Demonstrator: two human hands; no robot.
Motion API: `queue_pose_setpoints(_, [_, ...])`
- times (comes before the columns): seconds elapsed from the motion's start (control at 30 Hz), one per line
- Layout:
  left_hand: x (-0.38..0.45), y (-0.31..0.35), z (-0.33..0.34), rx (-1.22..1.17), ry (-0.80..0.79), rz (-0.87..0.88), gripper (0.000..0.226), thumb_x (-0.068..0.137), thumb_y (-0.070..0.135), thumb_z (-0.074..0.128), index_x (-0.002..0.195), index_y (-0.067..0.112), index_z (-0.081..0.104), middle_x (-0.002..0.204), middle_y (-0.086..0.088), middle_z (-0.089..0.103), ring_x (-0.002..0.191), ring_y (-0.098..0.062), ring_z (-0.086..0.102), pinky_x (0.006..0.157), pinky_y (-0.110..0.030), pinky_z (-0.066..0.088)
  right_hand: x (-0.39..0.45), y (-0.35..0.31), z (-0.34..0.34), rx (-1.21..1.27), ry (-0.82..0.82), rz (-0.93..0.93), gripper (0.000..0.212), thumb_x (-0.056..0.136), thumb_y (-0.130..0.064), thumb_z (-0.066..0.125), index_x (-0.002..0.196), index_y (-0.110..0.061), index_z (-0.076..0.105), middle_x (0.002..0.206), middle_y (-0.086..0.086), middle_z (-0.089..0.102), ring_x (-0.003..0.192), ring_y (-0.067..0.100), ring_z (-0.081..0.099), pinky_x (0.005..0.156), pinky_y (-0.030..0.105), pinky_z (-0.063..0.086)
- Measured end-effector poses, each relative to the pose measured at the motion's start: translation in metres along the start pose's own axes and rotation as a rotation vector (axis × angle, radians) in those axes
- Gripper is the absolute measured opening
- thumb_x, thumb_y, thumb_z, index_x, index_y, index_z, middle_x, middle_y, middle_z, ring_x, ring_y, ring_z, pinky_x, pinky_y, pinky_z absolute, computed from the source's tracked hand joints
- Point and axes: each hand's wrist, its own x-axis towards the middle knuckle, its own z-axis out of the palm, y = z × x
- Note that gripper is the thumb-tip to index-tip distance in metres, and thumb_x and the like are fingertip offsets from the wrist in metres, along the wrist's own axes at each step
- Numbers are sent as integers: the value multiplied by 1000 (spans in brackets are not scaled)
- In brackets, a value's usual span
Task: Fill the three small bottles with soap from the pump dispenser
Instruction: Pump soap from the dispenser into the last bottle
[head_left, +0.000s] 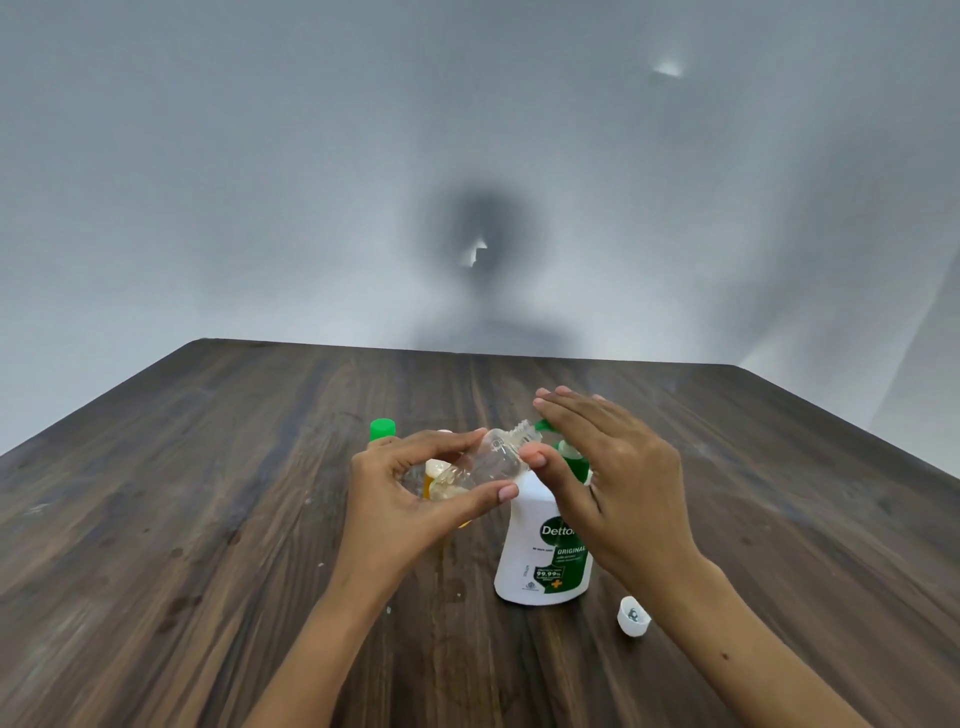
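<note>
Here, left hand (405, 488) pinching a clear small bottle (483, 462) tilted, open neck at the nozzle, right hand (618, 467) flat, fingers spread on the pump dispenser (540, 561) (white, green label), white cap (632, 617) loose on the table (208, 519), green-capped bottle (382, 430) behind.

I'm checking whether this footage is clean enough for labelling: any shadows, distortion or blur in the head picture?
Head view: wide-angle bending splays the table edges outward; a dark smudge of shadow sits on the wall straight ahead; the clear bottle in the left hand is hard to read through glare and transparency; the right hand hides the pump dispenser top.
</note>
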Motion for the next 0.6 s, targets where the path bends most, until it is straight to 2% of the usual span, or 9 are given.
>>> queue_pose_setpoints(0.07, [0, -1, 0, 3, 1, -4, 44, 51, 61, 80, 91, 46, 70, 90, 29, 71, 91, 2, 67, 84, -36, 56, -4, -1, 3, 6, -3, 13, 75, 94, -65, 24, 107, -9, 72, 112, 4, 69, 107, 18, 63, 96, 31, 41])
queue_pose_setpoints(0.3, [-1, -4, 1, 11, 0, -12, 49, 50, 63, 80, 94, 42, 73, 91, 25, 72, 95, -4, 67, 88, -45, 54, 2, 2, -3, 3, 10, -14, 76, 94, -65, 22, 111, -8, 69, 115, 5, 67, 109, 17, 62, 98, 32, 38])
queue_pose_setpoints(0.47, [0, -1, 0, 0, 4, 4, 45, 51, 60, 81, 91, 43, 71, 89, 25, 72, 91, 0, 68, 86, -38, 55, -4, -2, 4, -2, 19, 9, 76, 94, -65, 23, 106, -8, 72, 110, 4, 69, 104, 20, 65, 93, 30, 41])
queue_pose_setpoints(0.6, [-2, -2, 0, 6, 4, -2, 47, 50, 61, 81, 93, 43, 72, 90, 25, 73, 93, -2, 68, 87, -41, 54, 0, 1, -1, -8, 15, -25, 77, 95, -65, 21, 108, -8, 71, 112, 4, 68, 106, 18, 63, 98, 31, 38])
